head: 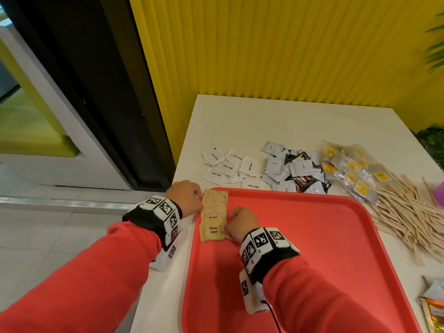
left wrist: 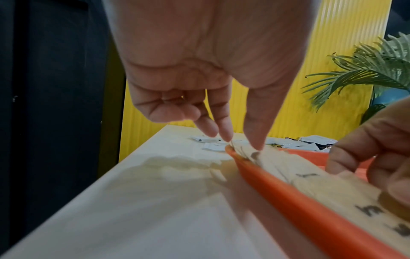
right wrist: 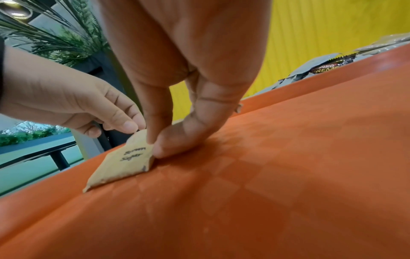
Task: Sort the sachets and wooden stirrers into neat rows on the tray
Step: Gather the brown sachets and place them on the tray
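Note:
Several tan brown sugar sachets (head: 214, 212) lie in an overlapping row along the left side of the red tray (head: 312, 236). My left hand (head: 200, 196) pinches the far end of that row at the tray's corner between thumb and forefinger (left wrist: 226, 133). My right hand (head: 227, 224) pinches the right edge of the nearest sachet (right wrist: 124, 163), forefinger on top and thumb (right wrist: 168, 147) at its side, and that edge is slightly raised. White sugar sachets (head: 228, 168), coffee sachets (head: 290, 171), tea bags (head: 353, 169) and wooden stirrers (head: 408, 212) lie loose on the table beyond the tray.
The white table (head: 240, 121) ends just left of the tray, with floor below. A yellow ribbed wall (head: 288, 44) backs it. A purple object (head: 440, 193) and some packets (head: 432, 306) sit at the right edge. A green plant (head: 432, 140) stands at the far right.

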Motion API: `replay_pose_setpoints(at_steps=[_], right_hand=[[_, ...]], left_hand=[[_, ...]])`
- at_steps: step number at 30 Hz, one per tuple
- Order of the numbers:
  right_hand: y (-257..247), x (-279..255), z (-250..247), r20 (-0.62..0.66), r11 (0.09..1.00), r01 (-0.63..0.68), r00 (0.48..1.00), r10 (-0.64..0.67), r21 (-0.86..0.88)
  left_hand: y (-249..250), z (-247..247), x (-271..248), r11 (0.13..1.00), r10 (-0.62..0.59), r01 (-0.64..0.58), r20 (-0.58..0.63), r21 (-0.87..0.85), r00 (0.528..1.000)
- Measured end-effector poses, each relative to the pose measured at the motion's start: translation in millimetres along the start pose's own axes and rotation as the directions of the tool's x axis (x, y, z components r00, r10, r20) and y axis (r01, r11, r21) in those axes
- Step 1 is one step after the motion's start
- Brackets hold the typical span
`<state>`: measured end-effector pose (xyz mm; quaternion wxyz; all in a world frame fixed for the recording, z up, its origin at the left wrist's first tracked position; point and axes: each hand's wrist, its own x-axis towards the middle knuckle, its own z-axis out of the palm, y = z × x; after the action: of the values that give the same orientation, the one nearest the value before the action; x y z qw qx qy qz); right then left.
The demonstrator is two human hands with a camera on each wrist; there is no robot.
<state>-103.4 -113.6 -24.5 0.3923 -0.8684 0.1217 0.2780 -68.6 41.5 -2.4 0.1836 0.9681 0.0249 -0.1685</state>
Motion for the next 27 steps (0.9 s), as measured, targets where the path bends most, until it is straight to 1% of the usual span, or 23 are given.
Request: replay_pose_setpoints(at_steps=[3,10,11,15,16,19,21,24,27], right_hand=[[0,0,2,0.019,1.0,0.006,1.0,-0.005,-0.019],[3,0,-3,0.054,1.0,0.01,0.999,-0.008,-0.028],[3,0,-3,0.061,0.999,0.008,0.998,-0.005,-0.04],[2,3,-1,0.071,0.983,0.033,0.997,-0.02,-0.18],[2,4,0,0.061,0.981,0.033,0.998,-0.022,-0.191],[4,8,3,0.016,0.982,0.034,0.999,-0.032,-0.183],[6,12,5,0.001,0.983,0.033,0.999,-0.033,-0.18],[5,16,8,0.01,0.987,-0.024,1.0,0.026,-0.158],[5,20,10,0.034,0.984,-0.048,0.998,0.055,-0.173]], left_hand=[[1,2,-2,1.0,0.005,-0.006,0.026,0.008,1.0],[5,4,3,0.998,0.032,-0.03,0.037,-0.054,0.999],[5,3,3,0.998,0.03,-0.028,0.041,-0.052,0.999],[6,0,3,1.0,0.016,-0.015,0.05,-0.021,0.999],[7,-2,1,1.0,0.012,-0.011,0.064,-0.01,0.998],[7,-3,-5,1.0,0.006,-0.008,0.179,0.009,0.984],[8,1,-9,1.0,0.009,-0.015,0.229,0.027,0.973],[11,6,-11,0.997,0.022,-0.038,0.242,0.061,0.97],[12,8,-9,0.997,0.031,-0.047,0.237,0.061,0.971]])
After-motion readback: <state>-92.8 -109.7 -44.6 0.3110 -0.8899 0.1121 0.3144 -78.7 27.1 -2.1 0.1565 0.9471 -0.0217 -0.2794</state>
